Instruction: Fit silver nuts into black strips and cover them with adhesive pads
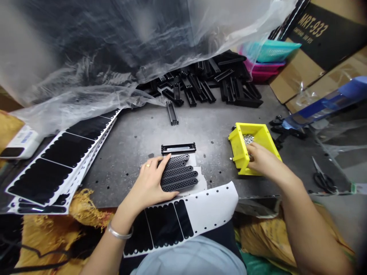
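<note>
At upper centre, black slotted parts [188, 93] are heaped, apparently unworked. At lower centre, a sticker sheet [212, 210] is bared at right, black pads [164, 225] being left at left. At right, a yellow bin [237, 149] is entered by the right hand [259, 158], whose grip is hidden. At centre, five textured strips [182, 180] are spanned by the wide-spread left hand [150, 177]. Inside the bin, metal pieces [248, 139] are partly blocked from view.

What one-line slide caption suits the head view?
Left hand on black textured strips, right hand in yellow bin of small shiny parts.
</note>
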The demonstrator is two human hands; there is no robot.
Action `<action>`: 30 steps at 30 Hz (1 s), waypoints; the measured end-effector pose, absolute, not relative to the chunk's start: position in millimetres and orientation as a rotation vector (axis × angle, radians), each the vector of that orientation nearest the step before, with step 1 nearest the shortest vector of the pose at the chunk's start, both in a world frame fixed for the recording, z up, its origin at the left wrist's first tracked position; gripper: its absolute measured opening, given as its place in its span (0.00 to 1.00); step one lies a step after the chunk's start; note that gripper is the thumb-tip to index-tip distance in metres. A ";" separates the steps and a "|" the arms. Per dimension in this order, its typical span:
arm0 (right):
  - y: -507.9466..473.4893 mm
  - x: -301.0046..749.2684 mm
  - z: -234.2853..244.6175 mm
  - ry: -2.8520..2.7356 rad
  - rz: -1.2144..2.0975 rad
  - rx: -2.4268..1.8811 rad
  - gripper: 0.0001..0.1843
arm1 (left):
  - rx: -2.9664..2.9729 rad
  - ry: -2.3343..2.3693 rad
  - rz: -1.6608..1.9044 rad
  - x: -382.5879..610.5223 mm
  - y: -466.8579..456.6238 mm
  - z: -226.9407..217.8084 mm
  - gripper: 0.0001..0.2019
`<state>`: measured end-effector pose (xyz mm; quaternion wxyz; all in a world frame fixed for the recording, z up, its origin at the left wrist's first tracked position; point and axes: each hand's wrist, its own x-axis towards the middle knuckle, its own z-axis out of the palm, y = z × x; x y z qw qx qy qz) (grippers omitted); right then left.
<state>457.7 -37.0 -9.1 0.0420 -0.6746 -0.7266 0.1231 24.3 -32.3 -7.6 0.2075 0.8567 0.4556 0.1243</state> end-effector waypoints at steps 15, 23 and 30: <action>-30.2 453.7 31.6 -1.808 0.361 -2.016 0.04 | 2.171 1.219 0.629 35.2 -57.9 -29.2 0.62; -42.7 276.0 24.5 -2.190 0.475 -1.304 0.12 | 2.204 1.273 0.633 38.2 -58.3 -28.9 0.60; -70.7 253.2 -11.2 -2.159 0.481 -1.111 0.18 | 2.317 1.203 0.536 18.2 -58.9 -21.2 0.48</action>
